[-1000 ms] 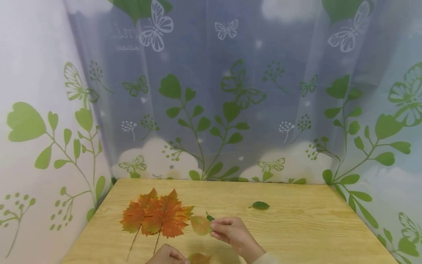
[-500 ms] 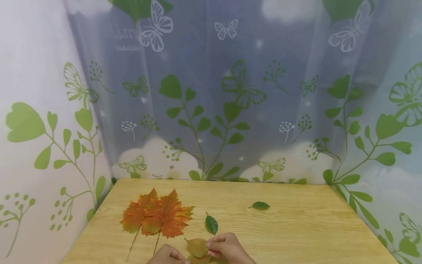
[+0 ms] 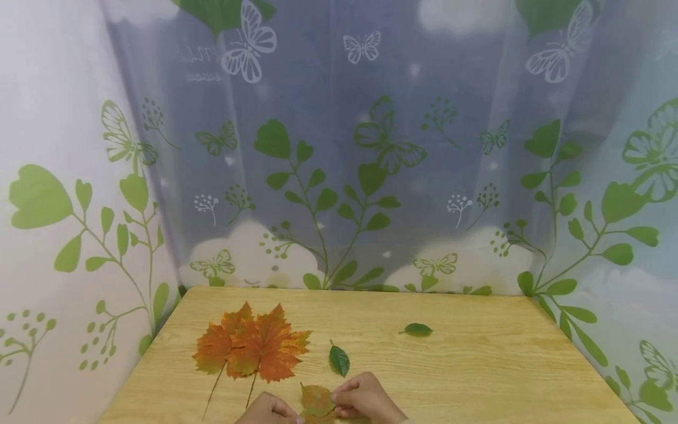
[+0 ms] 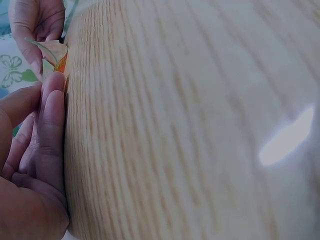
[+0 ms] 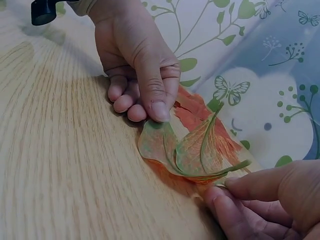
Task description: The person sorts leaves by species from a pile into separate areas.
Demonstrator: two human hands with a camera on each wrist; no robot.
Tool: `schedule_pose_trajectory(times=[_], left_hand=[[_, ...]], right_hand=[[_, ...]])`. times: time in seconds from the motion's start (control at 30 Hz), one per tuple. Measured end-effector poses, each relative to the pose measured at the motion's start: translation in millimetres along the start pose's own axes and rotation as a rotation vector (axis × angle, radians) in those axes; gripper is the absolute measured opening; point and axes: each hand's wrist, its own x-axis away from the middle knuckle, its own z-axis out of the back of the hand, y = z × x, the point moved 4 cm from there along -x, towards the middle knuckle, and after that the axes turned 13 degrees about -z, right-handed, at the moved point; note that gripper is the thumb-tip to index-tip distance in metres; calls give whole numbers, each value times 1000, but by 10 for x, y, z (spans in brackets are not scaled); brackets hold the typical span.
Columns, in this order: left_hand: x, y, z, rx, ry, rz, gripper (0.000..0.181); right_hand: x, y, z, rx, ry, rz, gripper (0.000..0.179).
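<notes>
Yellow-green leaves (image 3: 318,398): rounded, finely veined, overlapping; bottom centre of the head view, between both hands. Left hand (image 3: 267,409): thumb and fingertips pinching the leaves. Right hand (image 3: 366,397): thumb and fingertips pinching them at the opposite side. Maple leaves (image 3: 267,347): orange, jagged, thin-stemmed; lower left. Green leaf (image 3: 339,360): oval; lower centre. Second green leaf (image 3: 418,330): farther right. Table (image 3: 492,371): pale, straight-grained, wood-look.

Tabletop (image 3: 503,371) room right of the right fingers (image 3: 346,397), orange leaves (image 3: 267,347) leftward.
</notes>
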Motion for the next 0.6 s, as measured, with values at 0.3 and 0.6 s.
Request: schedule_pose_trajectory(times=[0.3,0.6], left_hand=[[-30,-52,10,24,-11,-12,26],[-79,-134,31,51,-34,1,26]], right_hand=[[-4,6,11,14,4,-3,7],[7,6,11,19,14,-14,7]])
